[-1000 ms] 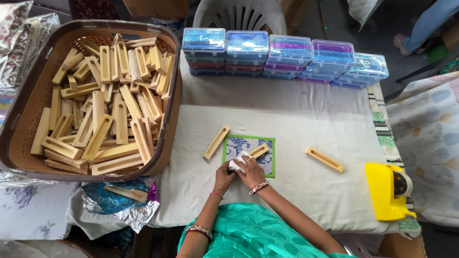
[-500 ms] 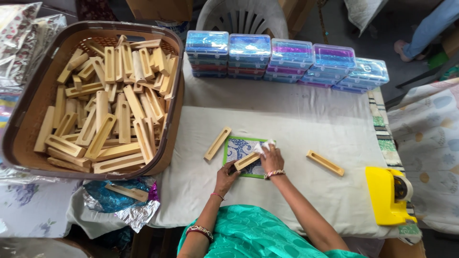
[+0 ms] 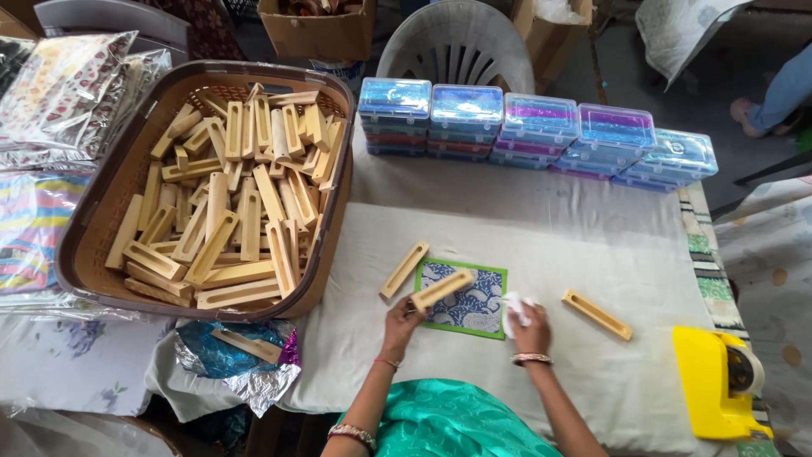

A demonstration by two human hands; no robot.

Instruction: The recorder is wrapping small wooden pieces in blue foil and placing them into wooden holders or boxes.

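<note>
Cloth-covered table (image 3: 550, 220), left hand (image 3: 404, 315) gripping wooden block (image 3: 442, 289), right hand (image 3: 529, 328) clutching white cloth (image 3: 516, 306)

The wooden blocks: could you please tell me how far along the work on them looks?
Looks early. Two wooden blocks lie loose on the cloth. The left hand holds one block over the patterned mat; the right hand holds a white rag. The basket is heaped with blocks.

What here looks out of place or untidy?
One wooden block lies on crumpled foil below the table edge, apart from the full basket. Two more blocks lie loose on the cloth. The stacked plastic boxes look neat.
</note>
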